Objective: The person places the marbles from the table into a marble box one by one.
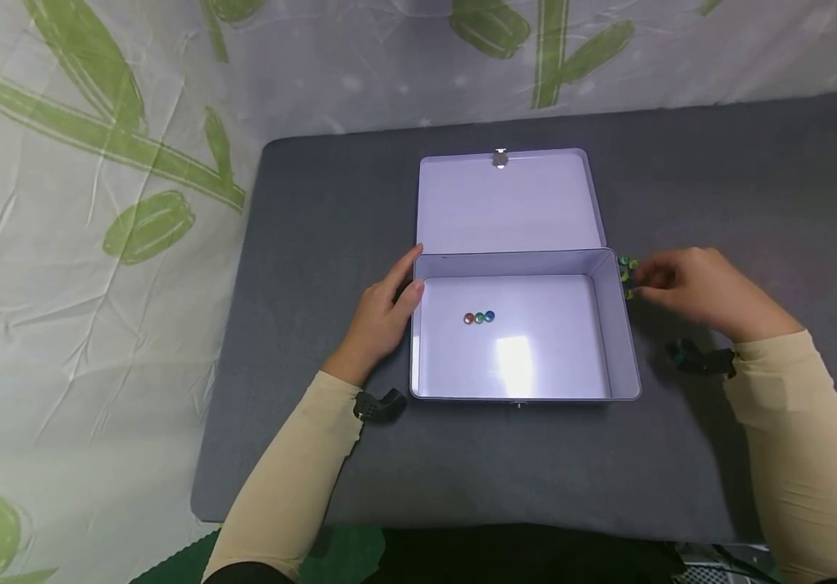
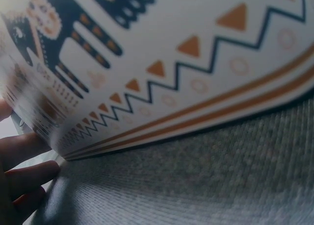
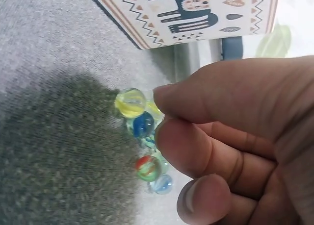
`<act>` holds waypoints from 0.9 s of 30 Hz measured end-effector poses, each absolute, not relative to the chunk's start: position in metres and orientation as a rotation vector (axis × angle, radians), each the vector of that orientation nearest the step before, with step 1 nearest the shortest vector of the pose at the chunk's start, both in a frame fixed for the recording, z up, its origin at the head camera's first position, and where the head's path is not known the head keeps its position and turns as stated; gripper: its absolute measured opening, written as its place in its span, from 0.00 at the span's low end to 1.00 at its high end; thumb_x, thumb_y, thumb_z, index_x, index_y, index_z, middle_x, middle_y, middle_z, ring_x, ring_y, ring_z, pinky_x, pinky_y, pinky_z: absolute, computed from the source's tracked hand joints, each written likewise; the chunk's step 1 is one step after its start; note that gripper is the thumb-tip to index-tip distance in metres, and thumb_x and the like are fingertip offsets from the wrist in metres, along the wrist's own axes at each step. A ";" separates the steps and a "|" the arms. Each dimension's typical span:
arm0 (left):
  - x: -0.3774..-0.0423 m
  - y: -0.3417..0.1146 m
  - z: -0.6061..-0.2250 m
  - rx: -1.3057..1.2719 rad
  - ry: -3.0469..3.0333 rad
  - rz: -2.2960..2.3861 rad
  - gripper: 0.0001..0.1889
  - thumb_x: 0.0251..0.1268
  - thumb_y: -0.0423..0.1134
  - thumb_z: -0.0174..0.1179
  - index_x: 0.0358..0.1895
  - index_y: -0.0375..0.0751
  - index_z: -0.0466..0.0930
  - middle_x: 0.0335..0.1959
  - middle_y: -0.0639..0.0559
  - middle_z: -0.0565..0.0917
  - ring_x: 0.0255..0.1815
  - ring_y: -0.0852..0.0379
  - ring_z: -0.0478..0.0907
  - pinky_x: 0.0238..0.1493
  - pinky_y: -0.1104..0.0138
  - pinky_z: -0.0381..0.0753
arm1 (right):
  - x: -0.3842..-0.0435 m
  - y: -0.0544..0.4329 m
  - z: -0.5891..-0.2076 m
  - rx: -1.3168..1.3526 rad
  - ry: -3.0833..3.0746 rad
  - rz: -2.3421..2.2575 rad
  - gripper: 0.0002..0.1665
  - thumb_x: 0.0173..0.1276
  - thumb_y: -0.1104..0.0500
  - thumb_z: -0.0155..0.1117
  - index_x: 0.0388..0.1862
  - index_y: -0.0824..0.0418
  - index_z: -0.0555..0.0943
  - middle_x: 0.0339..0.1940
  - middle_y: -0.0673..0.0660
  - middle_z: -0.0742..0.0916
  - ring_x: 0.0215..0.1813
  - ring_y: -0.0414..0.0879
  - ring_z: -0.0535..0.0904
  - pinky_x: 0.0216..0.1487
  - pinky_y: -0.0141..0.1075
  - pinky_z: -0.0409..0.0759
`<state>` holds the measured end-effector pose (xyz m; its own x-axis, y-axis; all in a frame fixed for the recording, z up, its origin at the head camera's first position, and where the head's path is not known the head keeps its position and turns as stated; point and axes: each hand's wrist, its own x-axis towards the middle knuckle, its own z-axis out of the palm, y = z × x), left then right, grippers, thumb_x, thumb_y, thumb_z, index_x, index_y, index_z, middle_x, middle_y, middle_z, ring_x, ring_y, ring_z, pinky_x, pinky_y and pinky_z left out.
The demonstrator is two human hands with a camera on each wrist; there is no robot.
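An open metal box (image 1: 617, 324) lies with its lid (image 1: 509, 203) folded back. Inside sit three glass marbles (image 1: 479, 318), red, green and blue, in a short row. My left hand (image 1: 378, 320) rests against the box's left side, thumb at the rim; in the left wrist view its straight fingers (image 2: 29, 178) reach along the patterned outer wall (image 2: 162, 83). Beyond the right wall, my right hand (image 1: 703, 288) has thumb and fingertips close together at a cluster of marbles (image 3: 148, 167) on the cloth. Whether they pinch one is hidden.
A grey cloth (image 1: 316, 203) covers the table. A white curtain with green leaf prints (image 1: 148, 227) hangs along the left and back. Dark straps (image 1: 382, 405) with wrist cameras sit on both wrists. The lid carries a metal clasp (image 1: 500, 158).
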<state>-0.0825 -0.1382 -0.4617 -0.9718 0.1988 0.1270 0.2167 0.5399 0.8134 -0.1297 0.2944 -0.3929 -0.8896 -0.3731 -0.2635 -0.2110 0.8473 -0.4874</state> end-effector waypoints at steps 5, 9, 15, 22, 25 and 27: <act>-0.080 -0.137 -0.463 -0.359 -2.771 -1.457 0.46 0.72 0.81 0.33 0.83 0.57 0.62 0.74 0.43 0.77 0.74 0.46 0.74 0.73 0.45 0.70 | -0.126 0.297 -0.400 -0.440 2.666 -0.633 0.10 0.70 0.62 0.70 0.46 0.68 0.87 0.32 0.54 0.89 0.34 0.46 0.81 0.34 0.40 0.76; -0.078 -0.137 -0.464 -0.352 -2.770 -1.483 0.43 0.75 0.78 0.36 0.83 0.58 0.62 0.75 0.44 0.76 0.75 0.46 0.73 0.74 0.45 0.69 | -0.123 0.297 -0.404 -0.463 2.669 -0.646 0.10 0.70 0.63 0.70 0.46 0.67 0.87 0.31 0.52 0.89 0.34 0.46 0.81 0.34 0.40 0.76; -0.079 -0.137 -0.464 -0.357 -2.761 -1.467 0.43 0.75 0.77 0.35 0.83 0.57 0.62 0.75 0.44 0.75 0.75 0.47 0.73 0.75 0.46 0.69 | -0.121 0.293 -0.409 -0.512 2.687 -0.642 0.08 0.67 0.63 0.73 0.43 0.66 0.89 0.30 0.52 0.90 0.33 0.45 0.82 0.35 0.40 0.78; -0.081 -0.139 -0.463 -0.365 -2.742 -1.458 0.45 0.74 0.79 0.34 0.83 0.56 0.63 0.73 0.43 0.77 0.74 0.46 0.74 0.73 0.45 0.70 | -0.122 0.292 -0.411 -0.542 2.691 -0.625 0.08 0.67 0.63 0.74 0.41 0.67 0.89 0.29 0.52 0.90 0.32 0.43 0.82 0.34 0.40 0.77; -0.081 -0.139 -0.463 -0.370 -2.738 -1.453 0.45 0.73 0.79 0.34 0.83 0.56 0.63 0.73 0.42 0.77 0.73 0.46 0.75 0.73 0.45 0.71 | -0.122 0.291 -0.410 -0.554 2.698 -0.630 0.07 0.66 0.64 0.74 0.41 0.67 0.89 0.28 0.53 0.90 0.32 0.43 0.82 0.34 0.39 0.77; -0.082 -0.139 -0.462 -0.374 -2.737 -1.445 0.45 0.73 0.80 0.34 0.83 0.56 0.63 0.73 0.42 0.77 0.73 0.45 0.75 0.72 0.45 0.71 | -0.122 0.291 -0.408 -0.560 2.703 -0.634 0.08 0.66 0.64 0.74 0.41 0.68 0.89 0.28 0.53 0.90 0.32 0.43 0.83 0.34 0.39 0.77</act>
<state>-0.0819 -0.1391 -0.4623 -0.9710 0.1991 0.1324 0.2216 0.5415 0.8110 -0.1221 0.2909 -0.4083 -0.8763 -0.4365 -0.2039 -0.3002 0.8258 -0.4774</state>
